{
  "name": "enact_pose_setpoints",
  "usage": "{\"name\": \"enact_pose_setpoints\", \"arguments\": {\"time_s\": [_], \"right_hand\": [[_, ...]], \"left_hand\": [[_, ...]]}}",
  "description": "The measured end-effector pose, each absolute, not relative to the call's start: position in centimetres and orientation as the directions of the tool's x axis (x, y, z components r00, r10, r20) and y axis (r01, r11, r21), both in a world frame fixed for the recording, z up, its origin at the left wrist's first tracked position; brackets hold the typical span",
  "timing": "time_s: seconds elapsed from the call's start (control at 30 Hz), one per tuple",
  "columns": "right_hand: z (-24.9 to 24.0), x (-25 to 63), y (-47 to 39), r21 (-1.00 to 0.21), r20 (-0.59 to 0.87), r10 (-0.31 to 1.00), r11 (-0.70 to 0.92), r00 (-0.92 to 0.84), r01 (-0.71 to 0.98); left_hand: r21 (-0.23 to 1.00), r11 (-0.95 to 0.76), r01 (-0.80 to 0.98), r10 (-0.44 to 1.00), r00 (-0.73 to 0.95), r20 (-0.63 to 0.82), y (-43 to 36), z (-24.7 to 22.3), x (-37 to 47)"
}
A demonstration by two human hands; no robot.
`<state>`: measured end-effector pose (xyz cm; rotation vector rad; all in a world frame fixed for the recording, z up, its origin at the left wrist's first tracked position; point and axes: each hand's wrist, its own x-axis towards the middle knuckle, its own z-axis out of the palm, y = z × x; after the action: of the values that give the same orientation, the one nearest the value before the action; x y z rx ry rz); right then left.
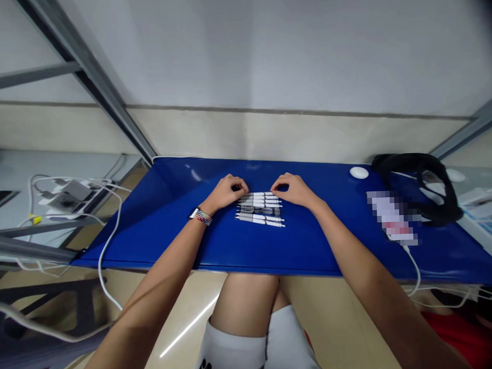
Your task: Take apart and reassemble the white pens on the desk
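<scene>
White pens, curled hands (backs upward) at the farthest one's ends

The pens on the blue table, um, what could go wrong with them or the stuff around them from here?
The pens lie loose side by side, so a nudge from the left hand or right hand at their far ends might knock the row askew. Also, a white cable hangs over the front edge of the blue table beyond the right forearm; a wide elbow swing could snag it.
</scene>
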<state>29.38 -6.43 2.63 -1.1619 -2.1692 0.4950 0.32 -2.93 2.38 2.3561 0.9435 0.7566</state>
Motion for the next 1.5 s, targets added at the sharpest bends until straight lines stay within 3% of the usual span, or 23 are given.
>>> {"name": "enact_pose_setpoints", "arguments": {"time_s": [0.73,0.97,1.17,1.33,1.5], "right_hand": [[3.7,27.7,-7.6,-0.545,0.399,0.834,0.55,-0.381,0.633],[5.2,23.1,-11.5,-0.493,0.256,0.717,0.673,-0.648,0.551],[5.2,23.2,-12.0,-0.461,0.207,0.712,0.676,-0.671,0.575],[5.8,23.2,-12.1,-0.512,0.119,0.671,0.672,-0.731,0.534],[6.2,23.2,-12.3,-0.469,0.136,0.685,0.681,-0.716,0.562]], "left_hand": [[0.658,-0.57,0.492,0.791,0.546,0.276,-2.9,2.1,0.2],[0.665,-0.568,0.485,0.785,0.563,0.259,-3.0,2.4,0.0],[0.665,-0.573,0.479,0.783,0.561,0.271,-3.0,2.5,0.0],[0.653,-0.583,0.483,0.775,0.57,0.271,-2.8,2.1,0.0],[0.644,-0.581,0.497,0.781,0.564,0.27,-3.0,2.4,0.1]]}}
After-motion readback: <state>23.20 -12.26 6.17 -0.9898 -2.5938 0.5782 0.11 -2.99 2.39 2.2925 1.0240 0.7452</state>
